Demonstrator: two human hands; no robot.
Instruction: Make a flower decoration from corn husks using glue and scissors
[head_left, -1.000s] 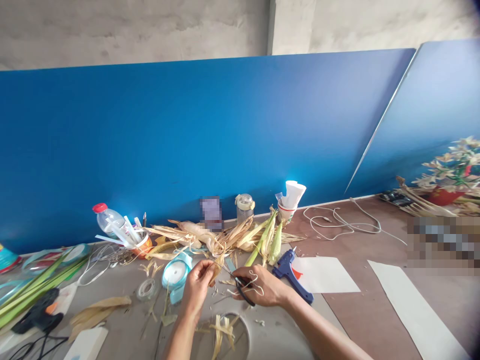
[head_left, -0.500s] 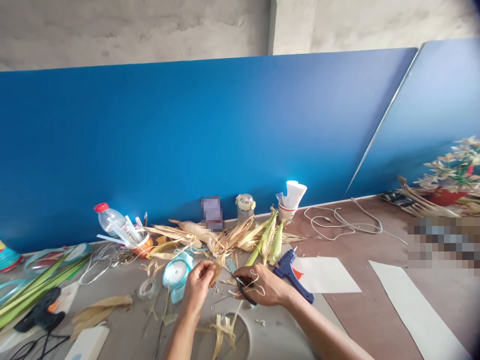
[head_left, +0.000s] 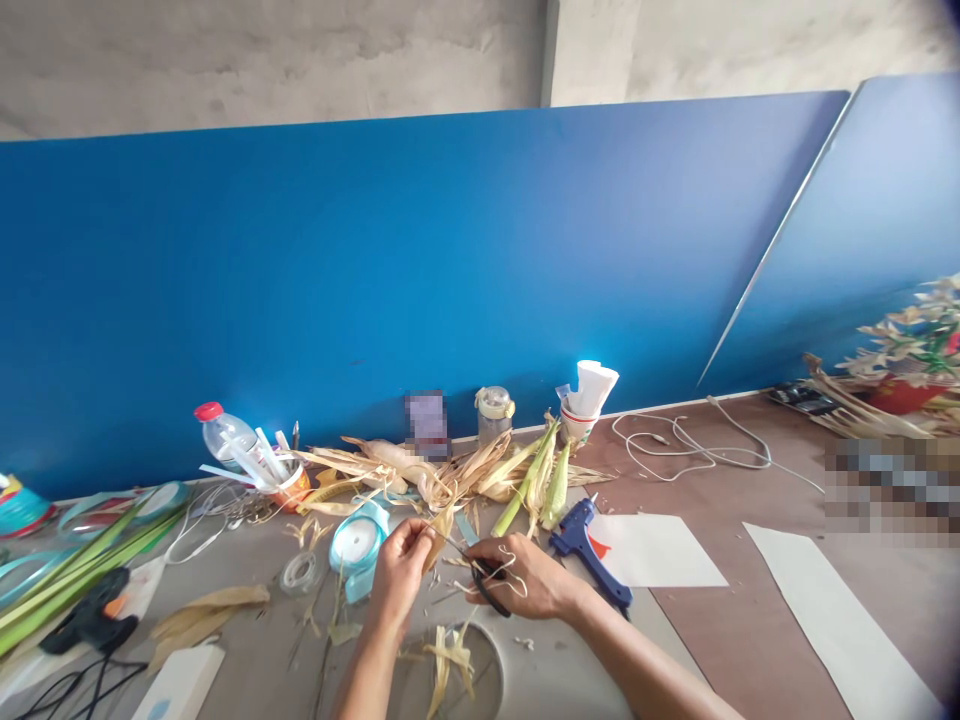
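My left hand (head_left: 405, 560) pinches a piece of dry corn husk (head_left: 441, 535) between thumb and fingers. My right hand (head_left: 521, 578) is closed round the dark handles of a pair of scissors (head_left: 491, 592). The blades point left and meet the husk piece near my left fingertips. A thin pale string (head_left: 511, 565) loops over the right hand's fingers. Just beyond both hands lies a heap of dry corn husks (head_left: 397, 460), with greener husks (head_left: 555, 490) at its right end. Strips of husk (head_left: 450, 665) lie below the hands on a round plate.
A blue glue gun (head_left: 589, 550) lies right of my right hand, partly on white paper (head_left: 660, 550). Left are a ribbon roll (head_left: 356, 545), tape (head_left: 298, 572) and a dark glue gun (head_left: 94, 610). A bottle (head_left: 225, 435), jar (head_left: 493, 412) and paper cup (head_left: 577, 425) line the blue partition (head_left: 375, 280).
The scissor blades sit closer to the husk piece, which now shows more upright above my left fingertips. The whole view has shifted slightly; both hands keep their holds.
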